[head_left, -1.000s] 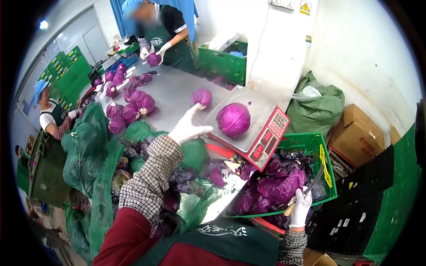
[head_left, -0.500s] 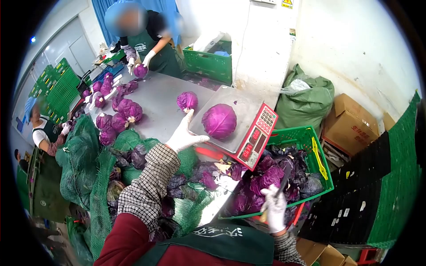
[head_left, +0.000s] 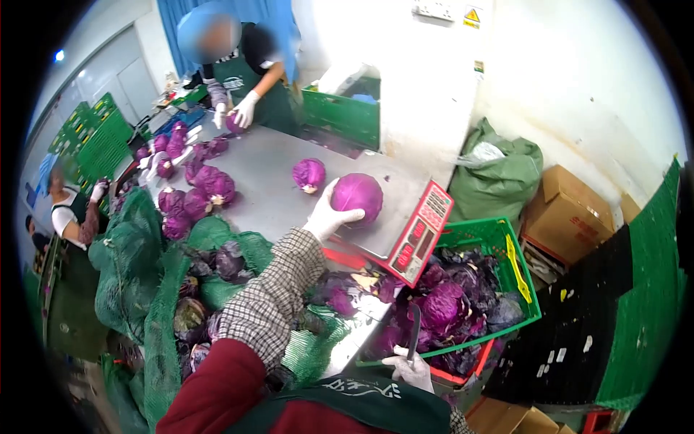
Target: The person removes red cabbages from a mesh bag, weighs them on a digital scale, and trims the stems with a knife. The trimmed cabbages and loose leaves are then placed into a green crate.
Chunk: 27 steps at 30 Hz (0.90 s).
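My left hand [head_left: 332, 211], in a white glove, is wrapped round the left side of a purple cabbage [head_left: 360, 197] over the steel plate of a red scale [head_left: 417, 239]. Low in the view, my right hand [head_left: 410, 367], also gloved, grips a knife [head_left: 414, 331] with its dark blade pointing up. Just beyond the blade is a green crate [head_left: 535, 307] full of cabbage leaves and heads. A smaller cabbage [head_left: 309, 175] sits on the metal table [head_left: 267, 155], left of the scale.
Several cabbages [head_left: 215, 184] lie on the table's left part, with green net sacks [head_left: 126, 267] nearer me. Across the table a co-worker [head_left: 253, 87] handles a cabbage; another person [head_left: 69, 210] stands far left. A green sack [head_left: 499, 177] and cardboard box [head_left: 567, 217] are at right.
My left hand has moved right onto the large cabbage and closed round it. My right hand and knife have come down and left, nearer my apron.
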Tool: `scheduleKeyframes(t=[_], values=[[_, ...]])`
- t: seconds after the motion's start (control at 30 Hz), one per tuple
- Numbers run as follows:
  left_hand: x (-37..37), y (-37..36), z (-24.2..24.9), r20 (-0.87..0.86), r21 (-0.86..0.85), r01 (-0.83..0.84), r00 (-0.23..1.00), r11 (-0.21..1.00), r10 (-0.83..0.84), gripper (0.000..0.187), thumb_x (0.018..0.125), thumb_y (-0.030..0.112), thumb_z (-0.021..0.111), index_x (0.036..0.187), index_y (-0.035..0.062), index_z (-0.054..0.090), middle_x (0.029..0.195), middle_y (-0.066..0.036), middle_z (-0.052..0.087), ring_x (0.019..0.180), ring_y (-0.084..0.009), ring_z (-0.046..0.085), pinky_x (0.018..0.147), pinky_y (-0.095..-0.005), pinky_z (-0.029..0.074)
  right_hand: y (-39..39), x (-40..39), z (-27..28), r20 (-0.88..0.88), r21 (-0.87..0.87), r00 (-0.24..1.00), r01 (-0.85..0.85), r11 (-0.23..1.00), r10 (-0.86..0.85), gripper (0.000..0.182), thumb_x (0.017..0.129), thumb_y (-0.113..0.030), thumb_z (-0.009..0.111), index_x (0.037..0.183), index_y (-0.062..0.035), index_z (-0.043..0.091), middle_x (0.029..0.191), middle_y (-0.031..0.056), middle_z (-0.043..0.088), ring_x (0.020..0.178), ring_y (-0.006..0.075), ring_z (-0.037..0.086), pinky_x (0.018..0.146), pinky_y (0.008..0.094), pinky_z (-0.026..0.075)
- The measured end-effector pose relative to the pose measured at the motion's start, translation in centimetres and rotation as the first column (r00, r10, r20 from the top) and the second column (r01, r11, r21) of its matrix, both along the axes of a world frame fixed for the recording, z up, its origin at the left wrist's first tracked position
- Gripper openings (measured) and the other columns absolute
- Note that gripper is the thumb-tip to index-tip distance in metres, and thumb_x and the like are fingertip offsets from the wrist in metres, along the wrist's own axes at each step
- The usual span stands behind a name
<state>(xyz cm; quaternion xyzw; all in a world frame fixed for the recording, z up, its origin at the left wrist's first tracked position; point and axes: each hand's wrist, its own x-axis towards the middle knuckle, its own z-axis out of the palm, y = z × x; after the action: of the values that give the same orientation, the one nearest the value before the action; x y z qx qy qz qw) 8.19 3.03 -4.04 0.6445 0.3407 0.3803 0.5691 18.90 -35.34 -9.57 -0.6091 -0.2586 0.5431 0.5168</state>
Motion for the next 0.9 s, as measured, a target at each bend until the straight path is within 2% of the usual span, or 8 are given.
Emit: scheduleKeyframes(t=[0.13, 0.33, 0.47, 0.57, 0.63, 0.67, 0.73, 0.9], values=[[-3.0, -4.5, 1.2, 0.829, -0.389, 0.648, 0.556, 0.654, -0.058, 0.070, 0.081, 0.032, 0.068, 0.140, 0.0084, 0.039, 0.140, -0.015, 0.045, 0.129, -0.0337, 0.045, 0.104, -0.0556, 0.040, 0.2, -0.3, -0.5, 0.047, 0.094, 0.995, 0.078, 0.993, -0.082, 0.027, 0.091, -0.009, 0.060, 0.116, 0.0026, 0.058, 0.084, 0.0031, 0.067, 0.055, 0.0052, 0.053, 0.052, 0.0197, 0.042], [-6.1, -14.3, 3.3, 0.613, -0.135, 0.263, 0.779, 0.955, -0.128, 0.079, 0.069, 0.034, 0.076, 0.138, 0.0123, 0.044, 0.140, -0.012, 0.046, 0.131, -0.0325, 0.042, 0.112, -0.0539, 0.027, 3.0, 1.4, 0.5, 0.043, 0.354, 0.998, 0.020, 0.935, -0.038, 0.033, 0.097, -0.009, 0.051, 0.127, 0.0040, 0.044, 0.104, 0.0131, 0.066, 0.051, 0.0083, 0.054, 0.047, 0.0210, 0.043], [-10.2, -16.6, 0.9, 0.766, -0.463, 0.589, 0.642, 0.663, -0.034, 0.081, 0.068, 0.030, 0.082, 0.136, 0.0042, 0.045, 0.130, -0.012, 0.056, 0.116, -0.0250, 0.057, 0.102, -0.0390, 0.046, 5.5, 0.8, 5.0, 0.387, 0.512, 0.921, -0.181, 0.840, -0.037, 0.035, 0.094, -0.005, 0.053, 0.127, 0.0033, 0.048, 0.110, 0.0099, 0.063, 0.054, 0.0081, 0.053, 0.049, 0.0208, 0.044], [-12.9, -18.4, 1.1, -0.005, -0.317, 0.219, 0.973, 0.923, -0.232, 0.100, 0.067, 0.048, 0.080, 0.140, -0.0034, 0.035, 0.132, -0.021, 0.051, 0.123, -0.0301, 0.051, 0.106, -0.0408, 0.040, 6.9, -1.0, 4.8, 0.253, 0.402, 0.961, -0.213, 0.891, 0.116, 0.044, 0.094, -0.015, 0.057, 0.132, 0.0036, 0.045, 0.100, 0.0068, 0.062, 0.051, 0.0080, 0.049, 0.048, 0.0219, 0.042], [-13.6, -19.3, -0.3, -0.592, -0.053, 0.074, 0.801, 0.996, -0.091, 0.116, 0.058, 0.059, 0.081, 0.140, -0.0075, 0.033, 0.126, -0.028, 0.054, 0.118, -0.0358, 0.055, 0.104, -0.0373, 0.042, 7.7, -3.0, 2.9, 0.177, 0.309, 0.954, -0.286, 0.907, 0.241, 0.044, 0.092, -0.013, 0.060, 0.131, 0.0035, 0.046, 0.089, 0.0020, 0.057, 0.052, 0.0069, 0.049, 0.048, 0.0213, 0.041], [-13.3, -20.4, -0.5, -0.696, -0.017, 0.053, 0.717, 0.998, -0.049, 0.121, 0.058, 0.067, 0.076, 0.142, -0.0080, 0.031, 0.128, -0.032, 0.051, 0.121, -0.0391, 0.052, 0.104, -0.0376, 0.041, 8.2, -4.4, 1.9, 0.127, 0.277, 0.952, -0.303, 0.912, 0.277, 0.044, 0.091, -0.012, 0.062, 0.130, 0.0035, 0.047, 0.083, -0.0005, 0.054, 0.053, 0.0061, 0.049, 0.047, 0.0208, 0.040], [-12.6, -21.7, -2.0, -0.823, 0.039, -0.052, 0.565, 0.998, 0.061, 0.117, 0.064, 0.064, 0.075, 0.143, -0.0079, 0.027, 0.134, -0.031, 0.047, 0.123, -0.0343, 0.051, 0.106, -0.0352, 0.038, 9.6, -5.5, -2.8, 0.806, 0.534, 0.556, -0.534, 0.655, -0.204, 0.057, 0.086, -0.017, 0.069, 0.133, 0.0053, 0.045, 0.115, 0.0193, 0.056, 0.104, 0.0267, 0.059, 0.088, 0.0368, 0.049], [-12.2, -21.9, -1.8, -0.804, 0.234, 0.140, 0.585, 0.962, 0.111, 0.100, 0.075, 0.059, 0.064, 0.145, -0.0024, 0.027, 0.133, -0.032, 0.045, 0.125, -0.0450, 0.044, 0.107, -0.0463, 0.035, 10.2, -3.6, -2.6, 0.626, 0.297, 0.758, -0.448, 0.843, 0.183, 0.090, 0.078, -0.030, 0.077, 0.145, 0.0039, 0.028, 0.148, 0.0244, 0.031, 0.138, 0.0343, 0.031, 0.113, 0.0397, 0.028]])
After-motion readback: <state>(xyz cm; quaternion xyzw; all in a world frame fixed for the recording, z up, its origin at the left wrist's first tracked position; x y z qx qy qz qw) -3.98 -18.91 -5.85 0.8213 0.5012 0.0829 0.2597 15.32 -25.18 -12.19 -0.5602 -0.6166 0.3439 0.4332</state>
